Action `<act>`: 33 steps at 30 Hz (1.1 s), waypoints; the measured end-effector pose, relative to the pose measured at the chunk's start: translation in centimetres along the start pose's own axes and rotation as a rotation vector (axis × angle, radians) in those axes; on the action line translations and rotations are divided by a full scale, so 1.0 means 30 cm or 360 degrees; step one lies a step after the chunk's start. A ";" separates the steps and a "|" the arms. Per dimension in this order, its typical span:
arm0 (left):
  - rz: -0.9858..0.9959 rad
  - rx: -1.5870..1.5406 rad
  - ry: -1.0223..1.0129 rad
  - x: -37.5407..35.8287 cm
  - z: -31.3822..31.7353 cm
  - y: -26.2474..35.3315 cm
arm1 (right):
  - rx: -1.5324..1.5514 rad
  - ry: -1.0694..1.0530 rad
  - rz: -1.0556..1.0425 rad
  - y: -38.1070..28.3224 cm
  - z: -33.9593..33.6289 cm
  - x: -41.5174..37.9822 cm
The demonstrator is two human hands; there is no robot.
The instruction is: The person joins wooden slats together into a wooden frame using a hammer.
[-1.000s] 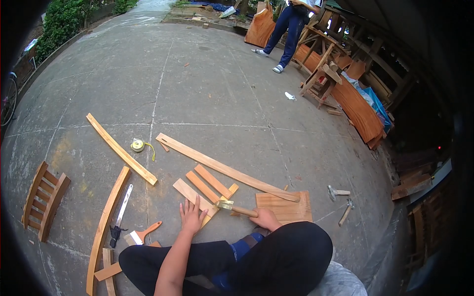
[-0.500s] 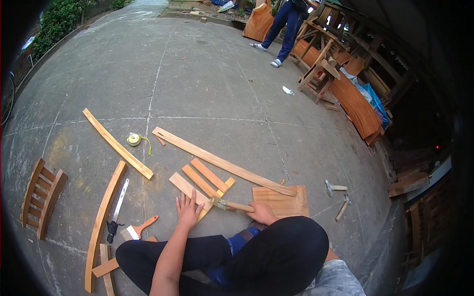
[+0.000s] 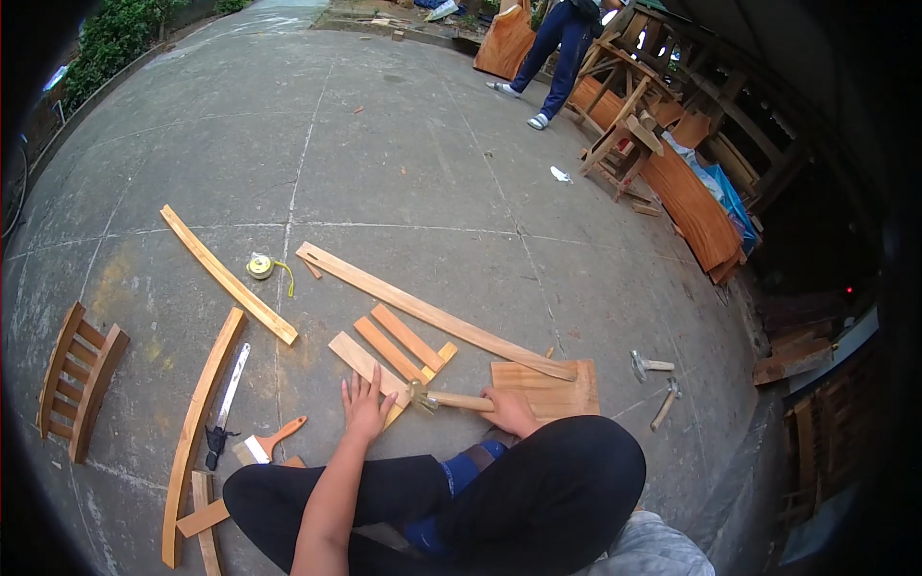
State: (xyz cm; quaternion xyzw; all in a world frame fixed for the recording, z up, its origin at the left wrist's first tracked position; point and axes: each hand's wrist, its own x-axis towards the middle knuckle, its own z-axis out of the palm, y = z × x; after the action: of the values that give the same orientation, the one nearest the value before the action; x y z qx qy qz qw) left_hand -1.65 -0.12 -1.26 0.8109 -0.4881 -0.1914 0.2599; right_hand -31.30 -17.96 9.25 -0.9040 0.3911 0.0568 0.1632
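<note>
My right hand point(image 3: 509, 413) is wrapped round the wooden handle of a hammer point(image 3: 459, 400). The hammer's head is right at the lower end of a wide pale wooden slat point(image 3: 357, 357). My left hand point(image 3: 364, 407) lies with spread fingers at the lower edge of that slat. Two narrower reddish slats point(image 3: 407, 333) run alongside it, their lower ends at a yellowish wooden rail point(image 3: 441, 359). Part of the rail is hidden behind the slat and hammer. A flat wooden board point(image 3: 538, 394) lies just beyond my right hand.
A long curved wooden piece point(image 3: 423, 309) overlaps the board. Two more hammers point(image 3: 656, 368) lie to the right. Leftward are a tape measure point(image 3: 259, 266), curved rails point(image 3: 206, 403), a saw point(image 3: 233, 384), a brush point(image 3: 274, 442) and a slatted frame point(image 3: 82, 384). A person point(image 3: 552, 62) stands at the back.
The hammer head has shifted slightly, with my right hand still on its handle. My left hand stays in nearly the same place. The view has tilted a little.
</note>
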 end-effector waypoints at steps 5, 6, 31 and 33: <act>0.0014 0.0001 0.0023 0.000 0.004 -0.006 | 0.0019 -0.0064 0.0019 -0.050 -0.045 -0.005; 0.0018 0.0001 0.0028 -0.001 0.004 -0.005 | 0.0015 -0.0071 0.0014 -0.048 -0.042 -0.004; 0.0009 0.0098 0.0018 0.008 0.015 -0.011 | -0.0099 0.0096 -0.0345 -0.022 -0.022 0.020; 0.0000 0.0111 0.0020 0.010 0.016 -0.011 | -0.0088 0.0017 -0.0345 -0.016 -0.018 0.039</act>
State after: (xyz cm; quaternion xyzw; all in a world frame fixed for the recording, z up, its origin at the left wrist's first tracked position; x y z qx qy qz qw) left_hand -1.56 -0.37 -1.87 0.8206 -0.4929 -0.1693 0.2344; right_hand -30.16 -18.66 9.61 -0.9454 0.2903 0.0447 0.1412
